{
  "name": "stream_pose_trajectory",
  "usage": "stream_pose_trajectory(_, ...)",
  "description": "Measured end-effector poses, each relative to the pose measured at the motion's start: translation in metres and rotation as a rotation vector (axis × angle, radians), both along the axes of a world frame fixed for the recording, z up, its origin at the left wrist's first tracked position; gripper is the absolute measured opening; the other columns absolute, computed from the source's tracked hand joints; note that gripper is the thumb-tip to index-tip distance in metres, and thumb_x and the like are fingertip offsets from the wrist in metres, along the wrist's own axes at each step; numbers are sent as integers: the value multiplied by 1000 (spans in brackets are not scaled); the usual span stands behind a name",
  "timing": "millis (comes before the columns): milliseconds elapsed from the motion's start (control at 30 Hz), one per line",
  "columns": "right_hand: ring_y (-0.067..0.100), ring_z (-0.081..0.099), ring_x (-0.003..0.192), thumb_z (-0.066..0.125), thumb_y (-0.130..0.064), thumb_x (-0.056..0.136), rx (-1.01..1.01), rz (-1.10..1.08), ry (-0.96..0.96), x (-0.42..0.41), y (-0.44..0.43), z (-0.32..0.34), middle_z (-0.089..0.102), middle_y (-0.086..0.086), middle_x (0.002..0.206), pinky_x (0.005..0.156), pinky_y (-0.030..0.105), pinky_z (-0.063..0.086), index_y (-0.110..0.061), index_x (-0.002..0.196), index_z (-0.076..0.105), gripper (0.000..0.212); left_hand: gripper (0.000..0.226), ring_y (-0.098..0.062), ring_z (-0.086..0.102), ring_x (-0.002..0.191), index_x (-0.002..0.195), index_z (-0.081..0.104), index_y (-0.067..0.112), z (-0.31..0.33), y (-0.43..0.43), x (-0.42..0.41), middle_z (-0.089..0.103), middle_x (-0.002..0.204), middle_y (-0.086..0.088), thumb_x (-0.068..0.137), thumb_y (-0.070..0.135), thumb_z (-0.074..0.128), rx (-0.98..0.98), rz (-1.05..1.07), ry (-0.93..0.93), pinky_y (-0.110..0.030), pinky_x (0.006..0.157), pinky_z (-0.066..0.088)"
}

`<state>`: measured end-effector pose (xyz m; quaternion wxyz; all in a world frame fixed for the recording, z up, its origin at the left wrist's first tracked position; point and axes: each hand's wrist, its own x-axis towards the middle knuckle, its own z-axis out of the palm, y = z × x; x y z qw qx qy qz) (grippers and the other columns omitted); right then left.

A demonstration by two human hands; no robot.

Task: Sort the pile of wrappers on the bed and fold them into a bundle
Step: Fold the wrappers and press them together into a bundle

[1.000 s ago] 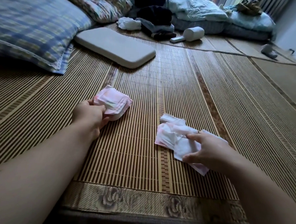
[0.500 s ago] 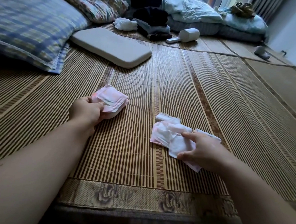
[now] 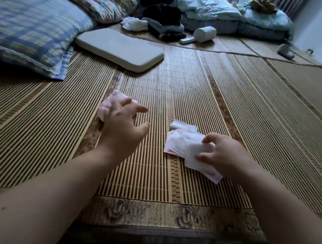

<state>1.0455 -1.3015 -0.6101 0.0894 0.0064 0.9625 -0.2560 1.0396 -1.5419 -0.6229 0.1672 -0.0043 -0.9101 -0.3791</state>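
A folded pink bundle of wrappers lies on the bamboo mat, partly hidden behind my left hand. That hand hovers over the mat just right of the bundle with fingers spread and holds nothing. To the right lies a loose pile of white and pink wrappers. My right hand pinches the near part of this pile between thumb and fingers. A small white wrapper lies at the pile's far edge.
A flat grey cushion lies ahead. A plaid pillow sits at the left. Folded clothes, a white handheld device and blue bedding line the far side. The mat's floral border runs along the near edge.
My left hand has let go of the pink bundle, opened its fingers and moved right toward the loose pile. My right hand keeps hold of the pile.
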Motion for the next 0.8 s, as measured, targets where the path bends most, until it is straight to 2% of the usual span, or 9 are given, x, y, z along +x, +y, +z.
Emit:
stream_pose_trajectory(67,10,65,62,74,-28,76,-64,10,36,0,-2,5,64,-5,76,43,28,56,-27,87,62,16,27,-16,43,118,105,62,31,0,12,7,51,127,2,79,30,67,-26,-177,6,-33,94,37)
stream_pose_trajectory(133,8,67,57,73,-31,75,-170,43,43,2,-4,14,70,-2,69,48,34,58,-29,74,62,11,31,-8,43,116,107,61,36,0,20,12,51,121,13,77,32,68,-3,-327,-36,-28,95,35)
stream_pose_trajectory(267,-4,53,45,71,-44,69,-292,177,39,9,-7,33,64,-20,57,41,14,39,-34,74,60,15,55,-2,45,113,123,54,38,-1,29,18,50,120,18,73,31,75,36,-477,-141,-22,92,36)
stream_pose_trajectory(367,3,57,52,72,-28,74,-493,201,-64,12,-12,38,65,-10,59,50,25,45,-26,71,61,12,61,-2,54,103,131,46,37,0,34,20,58,120,12,75,31,73,126,-496,-205,-24,86,49)
stream_pose_trajectory(467,9,62,57,70,-6,76,-662,204,-152,13,-14,38,66,-8,60,51,27,51,-25,62,60,26,67,-5,60,97,136,38,33,3,32,19,59,112,8,77,30,69,260,-500,-411,-30,83,54)
stream_pose_trajectory(533,8,61,59,68,3,76,-723,230,-175,14,-15,38,64,-10,62,51,27,52,-25,60,60,33,62,-11,63,91,133,40,29,5,31,17,65,100,3,78,20,66,468,-500,-603,-32,84,51)
stream_pose_trajectory(633,21,62,70,63,13,74,-852,259,-217,14,-17,40,65,2,80,56,36,55,-24,68,64,38,50,-16,61,67,118,49,22,10,34,16,66,72,-2,71,5,55,980,-540,-828,-32,69,49)
stream_pose_trajectory(733,24,62,77,60,21,72,-917,312,-245,16,-21,38,66,7,95,64,37,56,-25,92,67,51,56,-16,60,63,121,46,19,14,31,14,66,73,-3,66,7,49,1278,-615,-818,-32,63,51)
stream_pose_trajectory(800,27,62,83,60,21,69,-942,344,-280,16,-23,35,66,9,104,72,41,55,-28,110,61,63,58,-20,63,69,126,43,18,15,30,14,68,86,-8,70,7,54,1402,-628,-760,-32,61,53)
